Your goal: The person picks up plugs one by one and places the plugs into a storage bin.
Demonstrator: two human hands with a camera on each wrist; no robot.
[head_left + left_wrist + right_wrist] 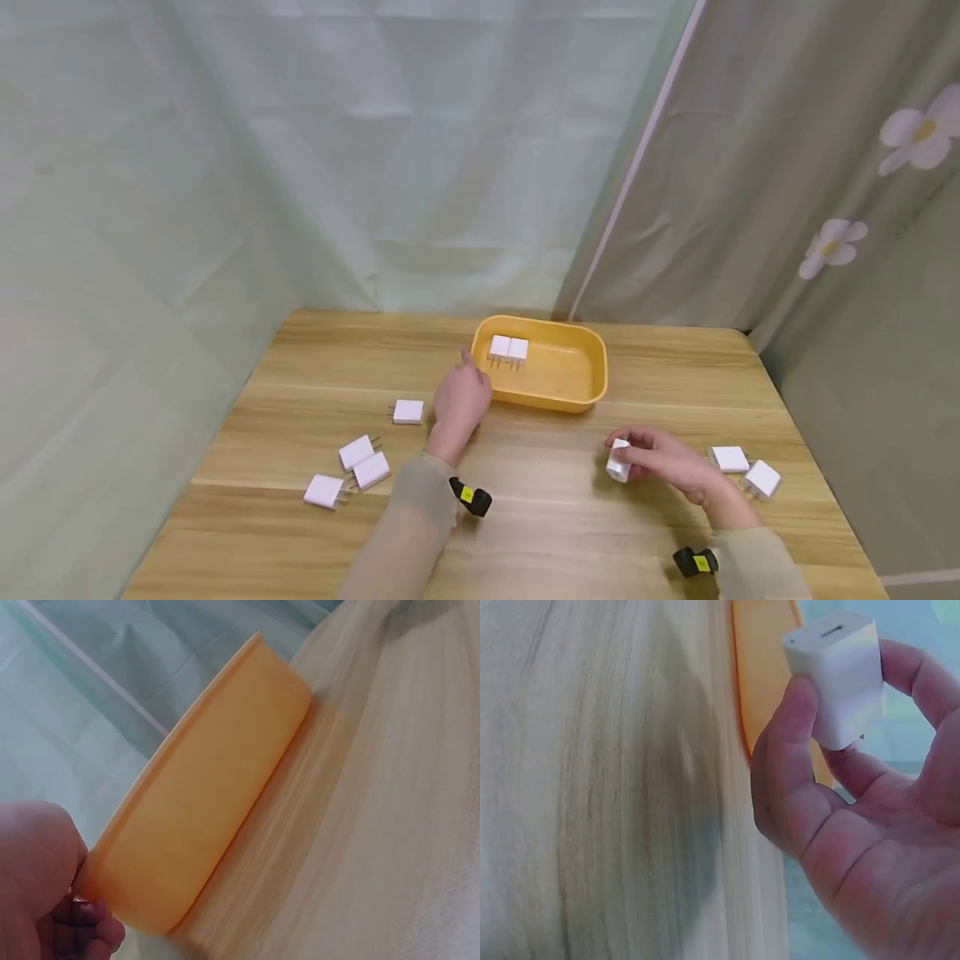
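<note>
Wooden table [525, 517], pale curtains [375, 167], left hand [459, 402] relaxed, right hand [663, 458] pinching charger [618, 461]

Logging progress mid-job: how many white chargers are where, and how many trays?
White chargers in the yellow tray: 2
White chargers on the table, left group: 4
White chargers on the table, right group: 2
White charger held in the right hand: 1
Yellow trays: 1
Total: 9 chargers, 1 tray

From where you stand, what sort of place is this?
Probably a makeshift recording corner, not a home or shop: a plain wooden table hemmed in by hung fabric sheets, with identical white charger plugs laid out around a yellow tray, and both hands wearing wrist cameras.
</note>
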